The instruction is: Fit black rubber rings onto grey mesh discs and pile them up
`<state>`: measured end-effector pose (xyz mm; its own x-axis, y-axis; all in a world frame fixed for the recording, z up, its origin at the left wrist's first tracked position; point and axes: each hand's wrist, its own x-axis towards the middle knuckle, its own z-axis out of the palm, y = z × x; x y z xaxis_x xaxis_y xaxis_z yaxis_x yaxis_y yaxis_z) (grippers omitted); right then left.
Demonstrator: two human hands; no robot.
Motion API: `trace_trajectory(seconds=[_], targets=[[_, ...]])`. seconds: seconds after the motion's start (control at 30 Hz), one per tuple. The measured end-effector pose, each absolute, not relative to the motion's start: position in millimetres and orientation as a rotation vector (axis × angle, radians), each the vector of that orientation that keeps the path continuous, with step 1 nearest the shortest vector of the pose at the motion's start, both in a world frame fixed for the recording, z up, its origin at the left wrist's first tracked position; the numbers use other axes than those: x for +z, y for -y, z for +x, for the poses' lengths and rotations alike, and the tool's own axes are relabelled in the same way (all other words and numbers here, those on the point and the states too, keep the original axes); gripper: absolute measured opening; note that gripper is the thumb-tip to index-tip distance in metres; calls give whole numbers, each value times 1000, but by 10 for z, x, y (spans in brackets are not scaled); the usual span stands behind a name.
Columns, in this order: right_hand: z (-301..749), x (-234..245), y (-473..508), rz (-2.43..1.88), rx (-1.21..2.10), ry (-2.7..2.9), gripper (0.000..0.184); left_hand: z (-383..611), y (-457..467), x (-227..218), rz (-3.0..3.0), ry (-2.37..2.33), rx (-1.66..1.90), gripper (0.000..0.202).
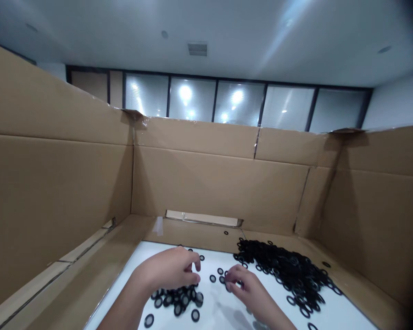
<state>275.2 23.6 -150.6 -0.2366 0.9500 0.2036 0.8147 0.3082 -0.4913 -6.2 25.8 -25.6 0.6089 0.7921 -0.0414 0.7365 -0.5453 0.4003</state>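
Both my hands hover low over a white surface (227, 311) inside a big cardboard enclosure. My left hand (170, 269) is curled, fingers bent and pinched together, just above a small heap of black rings with pale centres (179, 300). My right hand (246, 286) is also pinched, its fingertips closed on a small black ring (229, 279). A few loose rings (213, 277) lie between the two hands. A large pile of black rings (285, 266) spreads to the right of my right hand.
Tall brown cardboard walls (209, 178) close in the left, back and right sides. A slot-like opening (203, 218) sits low in the back wall. Cardboard flaps (89, 270) line the floor edges. Windows and a ceiling show above.
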Motion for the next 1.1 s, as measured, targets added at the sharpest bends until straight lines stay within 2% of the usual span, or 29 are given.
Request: trace_trajectory(seconds=[0.17, 0.3, 0.4, 0.47, 0.53, 0.6, 0.67, 0.83, 1.1], targets=[[2460, -1351, 24, -872, 998, 1829, 30, 142, -203, -319, 2473, -1110, 151, 50], [2300, -1509, 96, -612, 1193, 1685, 39, 269, -166, -370, 2521, -1094, 32, 27], [2343, -1565, 70, -626, 1269, 1685, 44, 247, -175, -392, 2503, -1099, -14, 23], [2489, -1557, 6, -874, 1111, 1785, 44, 194, -185, -382, 2500, -1095, -12, 30], [2710, -1571, -94, -1290, 717, 1909, 44, 134, -186, -348, 2514, -1100, 41, 37], [2953, -1644, -209, -1505, 526, 1908, 39, 80, -176, -303, 2519, -1102, 90, 39], [3154, -1768, -305, -1639, 436, 1937, 34, 40, -164, -266, 2513, -1091, 108, 37], [3292, -2009, -395, -1875, 317, 2058, 44, -17, -168, -266, 2504, -1078, 121, 35], [3416, -1879, -326, -2209, 31, 1954, 32, -94, -176, -244, 2483, -1105, 163, 35]])
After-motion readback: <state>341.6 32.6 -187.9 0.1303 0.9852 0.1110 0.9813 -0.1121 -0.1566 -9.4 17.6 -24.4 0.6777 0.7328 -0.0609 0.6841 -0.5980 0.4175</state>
